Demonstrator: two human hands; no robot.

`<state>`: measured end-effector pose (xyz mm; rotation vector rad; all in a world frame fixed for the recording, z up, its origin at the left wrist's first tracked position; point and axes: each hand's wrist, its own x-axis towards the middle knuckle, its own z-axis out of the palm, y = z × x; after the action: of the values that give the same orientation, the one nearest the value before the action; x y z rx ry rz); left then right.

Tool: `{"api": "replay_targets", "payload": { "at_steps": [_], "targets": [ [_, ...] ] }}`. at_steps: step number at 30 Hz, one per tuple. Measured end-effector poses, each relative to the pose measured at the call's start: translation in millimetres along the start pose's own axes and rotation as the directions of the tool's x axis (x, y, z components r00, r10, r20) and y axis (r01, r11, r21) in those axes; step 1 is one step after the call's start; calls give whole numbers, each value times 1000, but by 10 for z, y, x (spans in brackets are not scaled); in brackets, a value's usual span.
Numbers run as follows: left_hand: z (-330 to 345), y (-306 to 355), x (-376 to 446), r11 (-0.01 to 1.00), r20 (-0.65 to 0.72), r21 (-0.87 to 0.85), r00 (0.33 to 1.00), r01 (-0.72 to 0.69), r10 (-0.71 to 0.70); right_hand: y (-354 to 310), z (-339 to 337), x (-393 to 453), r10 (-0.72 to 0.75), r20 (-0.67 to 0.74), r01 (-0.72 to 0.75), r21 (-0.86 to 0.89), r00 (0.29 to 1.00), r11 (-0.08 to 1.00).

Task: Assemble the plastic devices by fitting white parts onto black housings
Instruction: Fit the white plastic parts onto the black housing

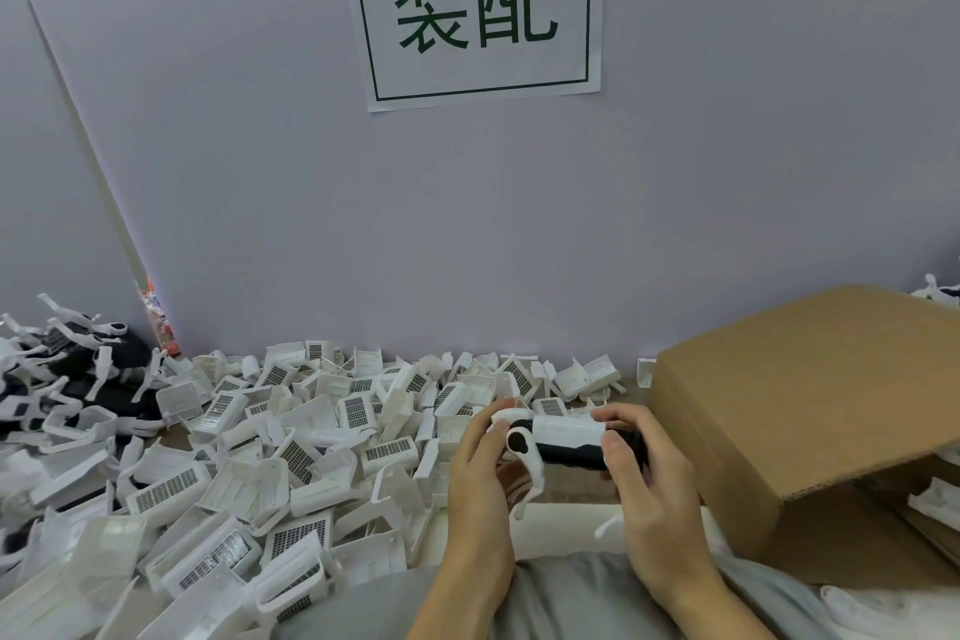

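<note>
Head view: one device is held in the air between both hands, near the bench's front edge, right of centre and just left of the cardboard box (810, 411). The black housing (576, 455) lies roughly level, its right end wrapped by the right hand (649, 478); the white part (566, 429) sits along its top, touching it. A white end piece with a round dark opening and a curved tail hanging down is seen at the left end, pinched by the left hand (480, 473).

Step judged: the white part is being seated on the housing. To be done well, the housing should be kept steady in the right grip, the white part lined up square along the top edge, and thumb pressure applied evenly until all catches sit flush; skewed pressing could leave one end raised. Whether it is fully clicked home cannot be told.

Pose: left grip curled, thumb on the white end; right grip curled round the housing, thumb on top near the seam. Both forearms are brought in from the front edge, wrists fairly straight.

The pile of loose white parts (291, 437) covers the bench's left and middle.
</note>
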<state>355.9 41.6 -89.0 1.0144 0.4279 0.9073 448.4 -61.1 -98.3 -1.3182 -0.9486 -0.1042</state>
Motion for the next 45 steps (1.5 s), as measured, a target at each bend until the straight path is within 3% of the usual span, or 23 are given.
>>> {"api": "replay_targets", "payload": {
  "at_steps": [5, 7, 9, 11, 13, 15, 18, 21, 23, 28, 32, 34, 37, 38, 40, 42, 44, 45],
  "targets": [
    [14, 46, -33, 997, -12, -55, 998, 58, -59, 30, 13, 28, 73, -33, -71, 65, 997, 995],
    [10, 71, -58, 995, 16, -67, 998, 68, -67, 67, -2, 56, 196, -86, -181, 157, 977, 971],
    [0, 103, -82, 997, 78, -40, 995, 73, -70, 98, -32, 120, 454, -76, -418, 279, 888, 864],
    [-5, 99, -79, 998, 121, -2, 990, 70, -69, 98, -62, 166, 684, 34, -644, 375, 728, 667],
    [-14, 69, -61, 998, 111, 34, 992, 54, -57, 53, -88, 190, 768, 141, -750, 380, 625, 541],
    [-46, 44, -44, 999, 81, 31, 996, 27, -29, -28, -83, 197, 737, 251, -775, 289, 628, 562],
    [-80, 28, -23, 998, 42, -51, 999, 29, -27, -69, -72, 188, 687, 274, -736, 160, 673, 658],
    [-58, 26, -5, 988, 20, -144, 998, 53, -51, -34, -120, 171, 613, 280, -615, -94, 739, 783],
    [-46, 14, 24, 976, -27, -198, 995, 85, -92, -46, -160, 155, 587, 356, -563, -181, 727, 806],
    [-54, 11, 53, 962, -21, -243, 991, 126, -135, -87, -207, 193, 608, 440, -541, -283, 660, 792],
    [0, 6, 52, 964, -22, -214, 986, 156, -164, -224, -384, 293, 701, 549, -796, -102, 456, 597],
    [2, 7, 59, 973, -36, -137, 981, 183, -190, -328, -534, 337, 676, 613, -826, -66, 409, 560],
    [-53, 45, 86, 974, 4, -22, 974, 227, -227, -501, -697, 409, 672, 606, -827, -42, 424, 560],
    [-70, 62, 88, 970, 14, 1, 970, 244, -244, -583, -746, 471, 670, 578, -830, 24, 466, 557],
    [-64, 93, 77, 957, 39, 3, 957, 289, -288, -754, -890, 751, 632, 440, -770, 371, 638, 519],
    [-55, 108, 57, 954, 53, -5, 953, 299, -299, -978, -1126, 1170, 569, 144, -449, 776, 810, 443],
    [-42, 117, 45, 954, 61, -17, 953, 298, -297, -1164, -1427, 1572, 498, -207, -90, 856, 842, 509],
    [-35, 128, 40, 953, 64, -21, 952, 301, -299, -1216, -1552, 1693, 469, -311, -34, 805, 827, 593]
  ]
}}
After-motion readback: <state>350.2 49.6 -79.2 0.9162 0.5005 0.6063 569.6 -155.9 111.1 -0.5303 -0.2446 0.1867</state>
